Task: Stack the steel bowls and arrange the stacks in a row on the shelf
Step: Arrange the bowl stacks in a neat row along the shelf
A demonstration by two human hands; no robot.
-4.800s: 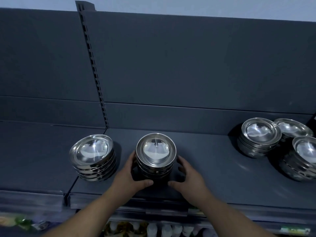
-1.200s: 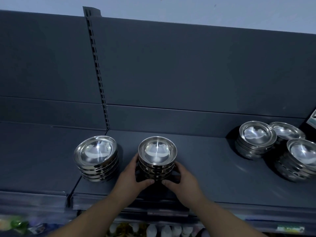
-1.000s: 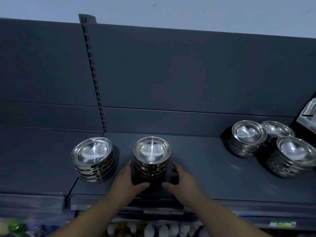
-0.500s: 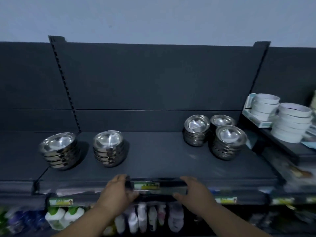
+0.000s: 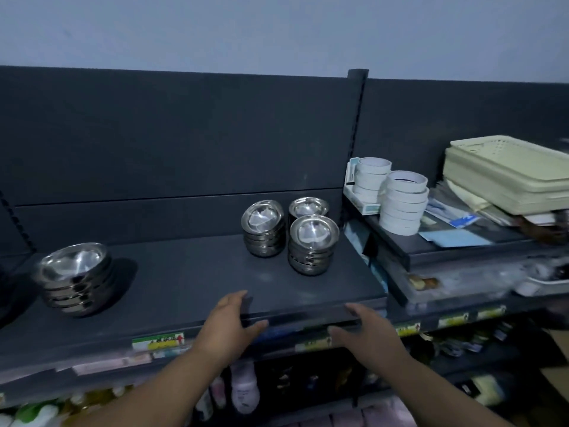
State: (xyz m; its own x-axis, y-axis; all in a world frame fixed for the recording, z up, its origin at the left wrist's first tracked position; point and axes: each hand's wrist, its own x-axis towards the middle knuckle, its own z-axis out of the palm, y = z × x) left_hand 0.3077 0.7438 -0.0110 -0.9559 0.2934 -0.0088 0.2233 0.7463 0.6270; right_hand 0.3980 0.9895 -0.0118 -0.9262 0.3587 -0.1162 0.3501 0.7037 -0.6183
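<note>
My steel bowls stand in four stacks on the dark shelf (image 5: 200,282), every bowl mouth up, so each stack's long axis runs straight up from the shelf. The left stack (image 5: 74,278) stands alone near the shelf's left end, well apart from the others. The other three are bunched at the right end. The front stack (image 5: 312,245) is nearest the shelf's right edge. The middle stack (image 5: 263,229) is just beside it on the left and a little further back. The back stack (image 5: 308,207) is behind the front one, close to the rear panel and mostly hidden. The bowls are shallow, round and polished, with bright glare in their hollows and dark bands between the nested rims. The top bowl of the middle stack sits slightly askew.

My left hand (image 5: 229,322) is released, fingers straight over the shelf's front edge with the thumb spread, and it holds nothing. My right hand (image 5: 366,331) is also released and empty, fingers loose just beside that same edge. I cannot tell whether either touches it.

To the right, on a neighbouring shelf, stand white tape rolls (image 5: 403,201) and cream baskets (image 5: 508,174).
</note>
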